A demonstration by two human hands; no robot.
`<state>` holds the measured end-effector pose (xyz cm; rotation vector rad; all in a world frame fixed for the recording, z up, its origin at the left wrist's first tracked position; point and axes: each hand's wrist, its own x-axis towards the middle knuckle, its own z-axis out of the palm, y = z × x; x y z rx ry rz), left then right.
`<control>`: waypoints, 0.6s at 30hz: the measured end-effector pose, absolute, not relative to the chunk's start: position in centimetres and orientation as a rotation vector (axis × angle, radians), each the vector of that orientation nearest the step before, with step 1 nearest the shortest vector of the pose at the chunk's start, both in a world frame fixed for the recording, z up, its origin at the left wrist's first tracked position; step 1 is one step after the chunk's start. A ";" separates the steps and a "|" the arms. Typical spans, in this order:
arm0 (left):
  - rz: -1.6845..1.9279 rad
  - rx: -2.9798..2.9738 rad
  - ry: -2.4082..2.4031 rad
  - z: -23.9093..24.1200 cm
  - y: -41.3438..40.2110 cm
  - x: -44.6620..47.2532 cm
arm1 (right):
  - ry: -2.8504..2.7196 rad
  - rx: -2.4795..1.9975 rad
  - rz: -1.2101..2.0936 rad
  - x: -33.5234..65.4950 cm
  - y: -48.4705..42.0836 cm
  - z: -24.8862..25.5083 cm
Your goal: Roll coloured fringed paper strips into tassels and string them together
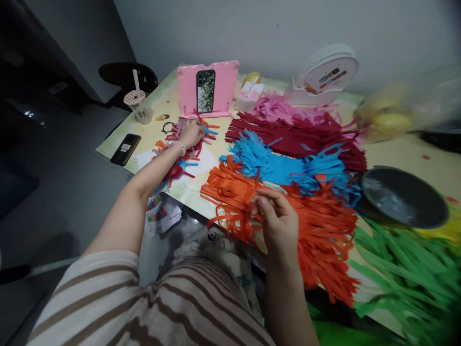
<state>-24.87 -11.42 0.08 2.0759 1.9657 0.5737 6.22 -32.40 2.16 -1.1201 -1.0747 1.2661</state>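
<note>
My left hand (190, 133) reaches to the far left of the table, its fingers curled down onto a small bundle of mixed coloured paper strips (211, 132). Just nearer lies a second mixed bundle (175, 172) of red, orange and blue strips, partly under my left forearm. Over the pile of orange fringed strips (324, 240) I hold up my right hand (277, 218), thumb and fingers drawn together. Whatever may be between those fingertips is too small to make out. Behind the orange pile lie blue fringed strips (284, 168), dark red strips (284, 137) and pink strips (284, 109).
A pink stand (187, 91) holds a phone (205, 93) upright at the back. On the left are a cup with a straw (142, 113) and another phone (126, 149). A dark round pan (403, 197) and green strips (410, 278) occupy the right.
</note>
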 end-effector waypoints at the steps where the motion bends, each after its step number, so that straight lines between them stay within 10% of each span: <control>1: 0.517 2.066 2.004 -0.7 -11.4 -24.1 | -1.073 -1.132 1.257 6.4 -32.5 2.3; 9: 0.536 2.240 2.073 2.8 -14.0 -27.4 | -0.996 -1.202 1.160 8.2 -34.4 3.4; 18: 0.740 1.103 2.634 1.2 -29.7 -43.5 | -0.916 -1.190 1.202 8.7 -35.7 3.7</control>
